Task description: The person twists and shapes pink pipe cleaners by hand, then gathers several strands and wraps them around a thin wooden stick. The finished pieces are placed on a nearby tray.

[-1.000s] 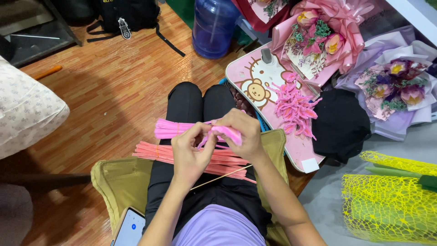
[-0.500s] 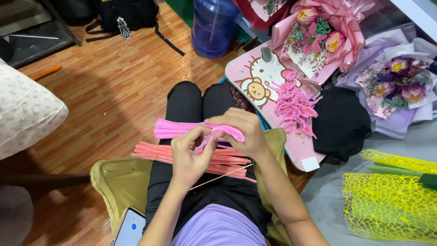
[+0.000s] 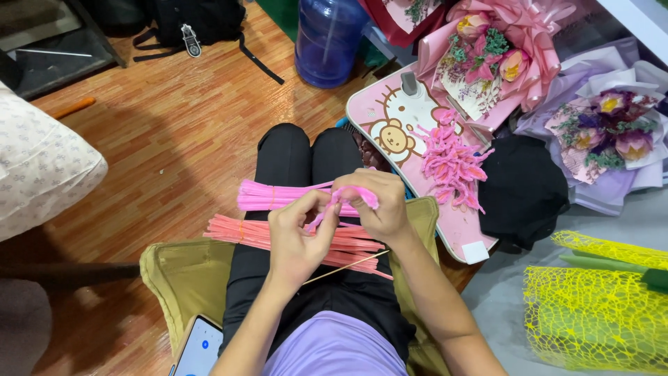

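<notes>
My left hand (image 3: 296, 237) and my right hand (image 3: 372, 205) meet over my lap, both pinching a single bright pink pipe cleaner (image 3: 341, 202) that bends between the fingers. Under the hands, across my black-trousered thighs, lie a bundle of bright pink pipe cleaners (image 3: 268, 196) and a bundle of salmon pipe cleaners (image 3: 240, 231). A thin wooden stick (image 3: 348, 264) slants out below the left wrist.
A pink cartoon lap tray (image 3: 390, 118) at the right carries a pile of finished pink pipe-cleaner shapes (image 3: 452, 163). Bouquets (image 3: 497, 52), a black cloth (image 3: 522, 191), yellow mesh (image 3: 591, 313), a blue water jug (image 3: 327, 38), a phone (image 3: 198, 348) and a patterned cushion (image 3: 38, 174) surround me.
My hands stay in the same place over my lap. The fingers have shifted slightly, working the pink pipe cleaner between them.
</notes>
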